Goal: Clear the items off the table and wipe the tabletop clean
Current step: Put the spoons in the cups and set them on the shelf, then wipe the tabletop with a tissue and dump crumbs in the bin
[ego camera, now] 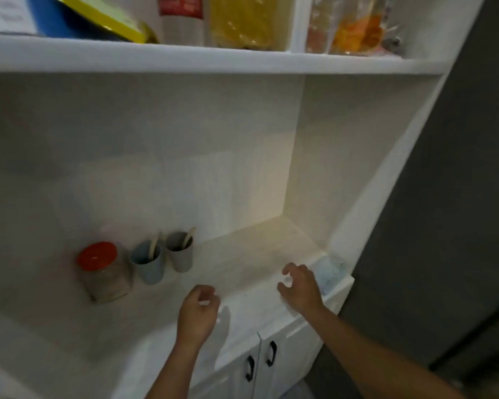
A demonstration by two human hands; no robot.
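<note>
- Plainly, both hands are empty: the left hand [198, 311] and the right hand [300, 286] hover over the countertop [242, 251], fingers loosely curled round nothing.
- The blue cup [149, 264] and the grey cup [180, 254] stand upright and touching, each with a stick in it. A red-lidded jar [104, 272] stands just to their left.
- All three lie beyond and to the left of the left hand, so that hand is the nearer one for lifting them.
- A pale blue thing [332, 272], perhaps a cloth but too blurred to tell, lies in the right corner just beside the right hand.
</note>
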